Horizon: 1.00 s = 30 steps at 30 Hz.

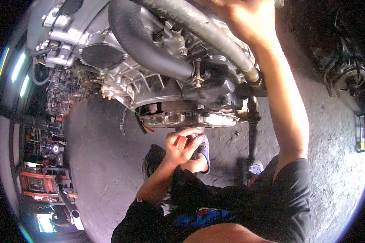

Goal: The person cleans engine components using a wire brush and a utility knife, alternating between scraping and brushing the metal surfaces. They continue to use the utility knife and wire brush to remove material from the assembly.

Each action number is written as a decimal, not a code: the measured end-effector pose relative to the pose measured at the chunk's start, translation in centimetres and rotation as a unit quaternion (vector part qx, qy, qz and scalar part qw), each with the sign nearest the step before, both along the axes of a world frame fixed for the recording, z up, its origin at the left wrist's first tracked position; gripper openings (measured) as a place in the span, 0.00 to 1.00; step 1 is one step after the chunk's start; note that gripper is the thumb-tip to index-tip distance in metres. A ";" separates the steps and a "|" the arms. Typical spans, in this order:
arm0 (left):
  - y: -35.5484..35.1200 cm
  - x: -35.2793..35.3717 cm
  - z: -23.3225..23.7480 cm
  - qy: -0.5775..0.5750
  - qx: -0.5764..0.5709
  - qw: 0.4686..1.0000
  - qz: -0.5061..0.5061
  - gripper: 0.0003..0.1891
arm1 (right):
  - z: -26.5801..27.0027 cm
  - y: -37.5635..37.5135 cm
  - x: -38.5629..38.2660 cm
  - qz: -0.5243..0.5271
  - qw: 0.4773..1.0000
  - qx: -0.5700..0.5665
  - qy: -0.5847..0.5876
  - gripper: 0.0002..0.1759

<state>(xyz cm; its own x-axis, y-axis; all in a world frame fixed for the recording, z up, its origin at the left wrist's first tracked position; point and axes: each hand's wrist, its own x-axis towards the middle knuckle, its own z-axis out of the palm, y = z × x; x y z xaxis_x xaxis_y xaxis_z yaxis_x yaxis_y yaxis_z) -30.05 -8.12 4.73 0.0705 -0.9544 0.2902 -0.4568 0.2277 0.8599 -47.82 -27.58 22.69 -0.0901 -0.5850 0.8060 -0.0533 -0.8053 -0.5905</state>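
Note:
My left hand [183, 145] is closed around a tool with an orange-red handle end [181, 143]. The tool's kind cannot be made out, as my fingers cover most of it. This hand sits just below the lower metal rim [190, 120] of an engine assembly [170, 83]. Up at the top edge, my right hand [247, 18] is over the engine's far side, near a grey hose [207, 30]. Its fingers are cut off by the frame and washed out by bright light. A thick black hose [129, 36] curves down onto the engine.
Upright beside the engine is a dark metal post [252, 137]. Dark machine parts [344, 75] lie on the concrete floor [105, 137] at right. An orange-red rack [44, 180] and stacked engine parts [61, 93] line the left side. My shoes [205, 152] show beneath.

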 end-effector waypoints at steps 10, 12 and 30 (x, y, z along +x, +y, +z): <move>0.0 0.1 0.1 0.037 -0.049 0.998 -0.013 0.09 | -0.4 0.0 -6.8 -0.116 0.991 -0.063 -0.026 0.13; 0.2 -0.1 0.4 0.042 -0.038 0.998 -0.005 0.09 | -0.3 2.0 -9.2 -0.123 0.991 -0.060 -0.010 0.14; 0.7 0.5 0.5 0.038 -0.089 0.995 0.026 0.08 | -5.4 8.3 0.1 -0.032 0.952 -0.298 0.066 0.22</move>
